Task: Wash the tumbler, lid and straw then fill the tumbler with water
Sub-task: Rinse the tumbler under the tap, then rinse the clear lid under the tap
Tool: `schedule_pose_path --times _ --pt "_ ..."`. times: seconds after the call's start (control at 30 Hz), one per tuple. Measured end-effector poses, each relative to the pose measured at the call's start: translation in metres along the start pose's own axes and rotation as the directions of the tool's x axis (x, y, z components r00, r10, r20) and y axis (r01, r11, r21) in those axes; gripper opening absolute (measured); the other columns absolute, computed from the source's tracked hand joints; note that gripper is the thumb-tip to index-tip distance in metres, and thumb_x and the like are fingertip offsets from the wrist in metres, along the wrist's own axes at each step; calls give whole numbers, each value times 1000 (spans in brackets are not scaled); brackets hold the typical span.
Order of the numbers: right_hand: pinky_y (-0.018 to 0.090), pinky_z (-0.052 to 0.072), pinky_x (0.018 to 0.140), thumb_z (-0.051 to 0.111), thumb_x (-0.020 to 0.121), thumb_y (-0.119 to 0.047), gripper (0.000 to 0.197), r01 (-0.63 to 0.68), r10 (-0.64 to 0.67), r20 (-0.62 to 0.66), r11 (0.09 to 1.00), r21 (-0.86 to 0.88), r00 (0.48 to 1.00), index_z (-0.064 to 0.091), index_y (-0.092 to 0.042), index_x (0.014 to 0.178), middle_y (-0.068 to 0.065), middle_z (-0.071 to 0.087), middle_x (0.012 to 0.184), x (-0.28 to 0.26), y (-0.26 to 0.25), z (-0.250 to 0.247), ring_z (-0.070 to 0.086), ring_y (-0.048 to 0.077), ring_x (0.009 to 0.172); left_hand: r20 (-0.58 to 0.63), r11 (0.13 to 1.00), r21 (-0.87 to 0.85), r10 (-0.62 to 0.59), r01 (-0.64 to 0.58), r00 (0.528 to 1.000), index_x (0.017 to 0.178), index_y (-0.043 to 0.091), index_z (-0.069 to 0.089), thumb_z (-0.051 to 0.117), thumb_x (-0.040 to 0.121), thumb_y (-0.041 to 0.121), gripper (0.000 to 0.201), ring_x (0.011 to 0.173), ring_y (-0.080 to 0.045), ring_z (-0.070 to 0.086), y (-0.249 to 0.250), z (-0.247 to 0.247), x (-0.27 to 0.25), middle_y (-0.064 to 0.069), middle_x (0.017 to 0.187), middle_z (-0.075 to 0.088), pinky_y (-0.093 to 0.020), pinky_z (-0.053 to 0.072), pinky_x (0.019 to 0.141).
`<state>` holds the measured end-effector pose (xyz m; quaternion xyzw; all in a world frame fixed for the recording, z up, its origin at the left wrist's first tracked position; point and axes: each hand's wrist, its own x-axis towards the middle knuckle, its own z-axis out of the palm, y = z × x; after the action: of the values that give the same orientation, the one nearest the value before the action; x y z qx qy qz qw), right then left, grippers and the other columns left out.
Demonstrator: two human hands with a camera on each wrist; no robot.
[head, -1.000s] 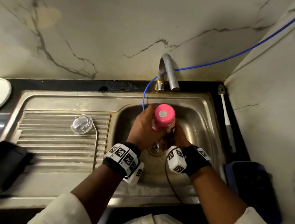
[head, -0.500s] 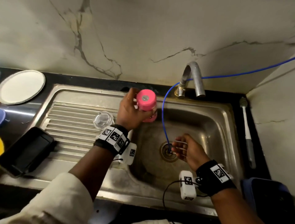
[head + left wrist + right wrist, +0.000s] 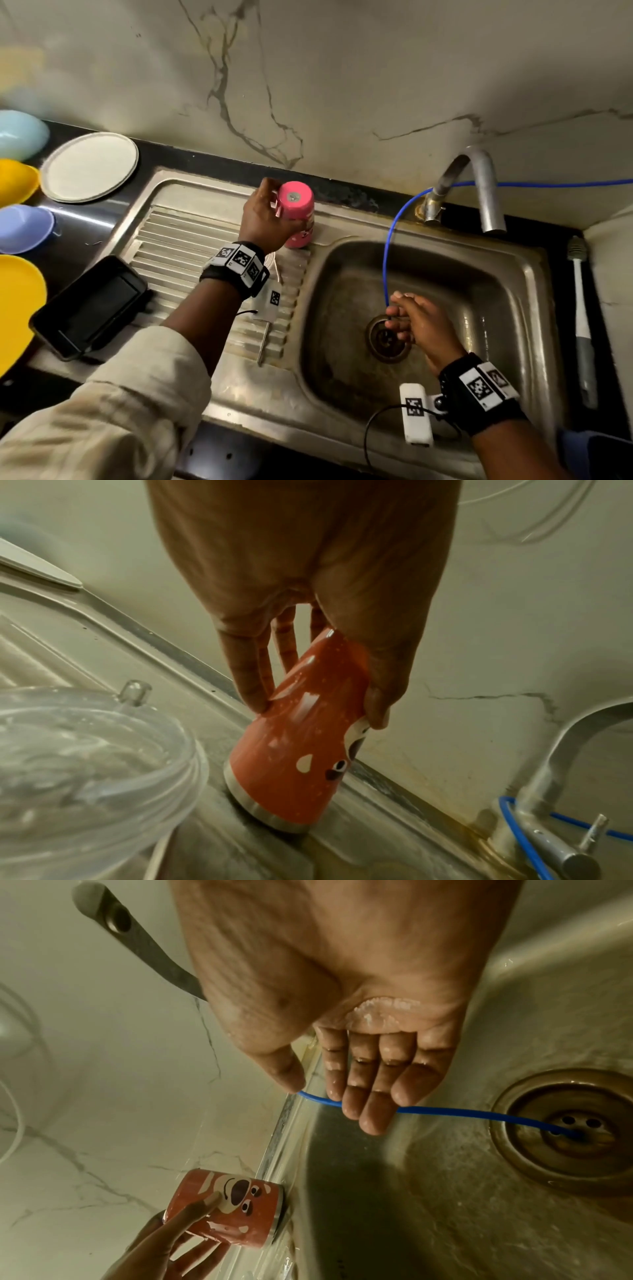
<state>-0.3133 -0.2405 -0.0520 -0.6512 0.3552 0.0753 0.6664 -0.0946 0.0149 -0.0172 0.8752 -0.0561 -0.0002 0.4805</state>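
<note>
The pink tumbler [image 3: 296, 212] stands upside down at the back right corner of the drainboard [image 3: 178, 246], its steel rim on the metal, leaning a little. My left hand [image 3: 263, 219] grips its sides from above; in the left wrist view the fingers and thumb curl round the tumbler [image 3: 298, 750]. The clear dome lid [image 3: 85, 750] lies close beside it, mostly hidden under my wrist in the head view. A thin straw [image 3: 263, 346] lies on the drainboard's ribs. My right hand [image 3: 407, 318] hovers low in the basin over the drain [image 3: 575, 1129], fingers straight, wet and holding nothing.
A blue hose [image 3: 390, 246] runs from the tap [image 3: 479, 185] into the drain, passing behind my right fingers. A black phone [image 3: 92, 305], a white plate [image 3: 90, 166] and coloured bowls sit left of the sink. A long brush [image 3: 580, 325] lies on the right counter.
My left hand carried the upturned tumbler from over the basin leftward and set it down on the drainboard. My right hand let go of it and stayed over the drain.
</note>
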Motion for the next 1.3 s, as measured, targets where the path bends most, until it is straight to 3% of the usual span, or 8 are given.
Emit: schedule_pose_path --times 0.23,0.4,0.53,0.73,1.0,1.13,1.23,1.3 --pt "21 46 52 64 102 -29 11 -2 2 5 1000 -23 1000 70 -20 102 6 77 89 4 7 1 70 19 70 39 1000 -4 10 -10 999 119 20 53 97 53 42 83 101 -24 68 -12 -3 0 -3 117 68 -45 62 84" --pt "21 46 51 64 103 -25 10 3 -3 -1 1000 -3 1000 71 -17 104 7 76 88 4 12 -2 70 19 69 84 987 162 -20 6 996 138 8 50 102 58 41 101 118 -20 57 -30 -20 -12 -7 130 60 -37 50 100" --pt "25 46 55 63 103 -23 10 11 -11 -13 1000 21 1000 69 -16 106 9 75 89 2 11 -8 69 20 70 213 939 343 -112 34 971 150 7 48 102 57 39 113 136 -34 47 -59 -39 -31 -17 145 53 -45 41 115" --pt "25 47 55 63 103 -22 9 33 -33 -16 998 46 999 69 -15 106 10 74 89 -3 10 -11 69 20 68 225 917 399 -110 12 968 141 3 61 105 50 19 103 124 -42 58 -75 -44 -50 -20 136 60 -50 47 109" --pt "22 49 58 65 102 -25 9 176 -174 -57 984 31 983 71 -18 102 9 77 89 -17 -6 -13 71 15 69 -24 964 243 118 -109 993 130 13 60 100 63 36 81 106 -22 60 -16 -48 -78 -7 121 62 -31 47 90" --pt "22 46 56 66 100 -37 23 155 -160 18 977 144 987 70 -16 110 8 76 98 -24 -23 0 73 15 70 141 959 30 277 -283 951 131 16 59 100 64 36 80 110 -15 62 38 1 -108 0 123 64 -27 50 92" --pt "24 55 64 70 91 -56 42 201 -221 85 960 195 972 70 -20 115 3 78 104 -31 -31 5 76 19 87 218 929 -5 362 -369 907 128 12 59 89 64 51 80 109 -23 62 62 52 -114 -4 121 63 -36 51 92" --pt "29 58 68 71 86 -55 47 244 -254 20 947 210 967 66 -18 115 0 79 101 -34 -35 4 75 14 87 264 905 -6 411 -425 872 126 12 61 87 67 56 78 107 -25 60 75 80 -115 -4 119 62 -39 51 89"
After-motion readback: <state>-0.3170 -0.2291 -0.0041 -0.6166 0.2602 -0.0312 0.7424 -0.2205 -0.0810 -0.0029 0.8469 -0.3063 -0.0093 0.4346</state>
